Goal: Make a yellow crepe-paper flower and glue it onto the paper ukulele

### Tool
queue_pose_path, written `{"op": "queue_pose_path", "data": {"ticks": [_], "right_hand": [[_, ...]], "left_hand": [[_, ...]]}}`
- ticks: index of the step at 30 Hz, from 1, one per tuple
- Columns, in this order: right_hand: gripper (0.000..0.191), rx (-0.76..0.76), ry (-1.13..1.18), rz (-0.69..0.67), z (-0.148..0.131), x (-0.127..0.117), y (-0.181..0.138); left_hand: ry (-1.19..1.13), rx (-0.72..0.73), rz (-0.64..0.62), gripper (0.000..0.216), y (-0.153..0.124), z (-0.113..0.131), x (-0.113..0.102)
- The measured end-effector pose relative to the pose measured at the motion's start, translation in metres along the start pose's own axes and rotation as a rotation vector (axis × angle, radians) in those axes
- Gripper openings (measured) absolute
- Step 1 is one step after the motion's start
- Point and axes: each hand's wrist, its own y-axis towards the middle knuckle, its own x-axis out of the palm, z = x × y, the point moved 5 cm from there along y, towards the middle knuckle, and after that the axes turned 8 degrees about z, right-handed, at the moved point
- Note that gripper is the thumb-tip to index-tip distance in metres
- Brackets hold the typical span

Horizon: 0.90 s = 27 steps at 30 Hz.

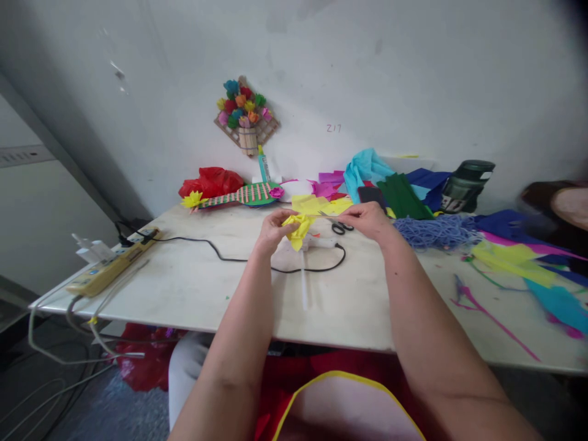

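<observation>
My left hand [277,231] is closed round a crumpled yellow crepe paper flower [299,229], held above the middle of the table. With its fingers pinched together, my right hand [367,219] grips a thin light stick [329,216] that reaches across toward the yellow flower. Whether the stick's tip touches the paper, I cannot tell. Below the hands lies a pale glue gun [316,242], partly hidden, with a whitish glue stick [304,285] pointing toward me. Black-handled scissors [340,228] rest just beyond, near my right hand.
A paper-decorated instrument shape [243,196] and a red bag [214,182] lie at the back. Coloured crepe paper [407,195], a dark green jar [467,185] and tangled blue strands [436,231] crowd the right. A power strip [113,262] sits left, its black cord [202,240] crossing the table.
</observation>
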Motion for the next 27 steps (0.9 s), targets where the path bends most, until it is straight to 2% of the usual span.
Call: {"op": "queue_pose_path", "data": {"ticks": [18, 27], "right_hand": [[0.022, -0.027, -0.027, -0.017, -0.006, 0.000, -0.001], [0.011, -0.069, -0.013, -0.008, -0.011, 0.000, -0.001]], "left_hand": [[-0.026, -0.013, -0.023, 0.037, -0.001, -0.001, 0.003], [-0.027, -0.022, -0.037, 0.037, 0.000, -0.003, 0.004]]}}
